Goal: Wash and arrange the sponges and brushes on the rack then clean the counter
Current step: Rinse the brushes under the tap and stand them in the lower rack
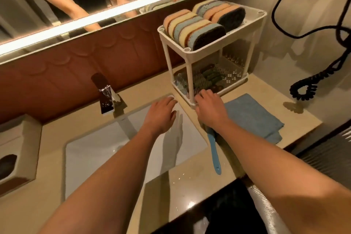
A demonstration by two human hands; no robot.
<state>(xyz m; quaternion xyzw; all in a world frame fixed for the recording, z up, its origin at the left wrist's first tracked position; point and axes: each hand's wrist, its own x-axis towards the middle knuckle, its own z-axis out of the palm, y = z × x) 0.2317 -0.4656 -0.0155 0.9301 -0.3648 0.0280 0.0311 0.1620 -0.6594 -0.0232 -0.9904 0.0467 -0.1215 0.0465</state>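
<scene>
Rack (pixel 190 74), white plastic, two tiers, standing on counter (pixel 266 89). Upper tier: sponges (pixel 195 28) in two rows, set on edge and packed side by side. Lower tier: dark-bristled brushes (pixel 207 77), lying toward the rack's front. Right hand (pixel 209 108) at the rack's front corner post, fingers curled down, apparently gripping the head end of blue brush (pixel 213 152); its handle trails back from under the wrist, away from the rack, beside the rim of sink (pixel 91 148). Left hand (pixel 161 114) just left of the rack, over the sink, fingers straight and relaxed, holding nothing. Blue cloth (pixel 250 116), folded flat, in front of the rack to its right. Step judged in hand: seating this brush on the lower tier. Advice: feed the head in past the post, lay it parallel to the brushes there, and keep the handle inside the tier rim rather than overhanging. The free hand could steady the light rack against sliding. Brands, labels, writing: none legible on any item.
</scene>
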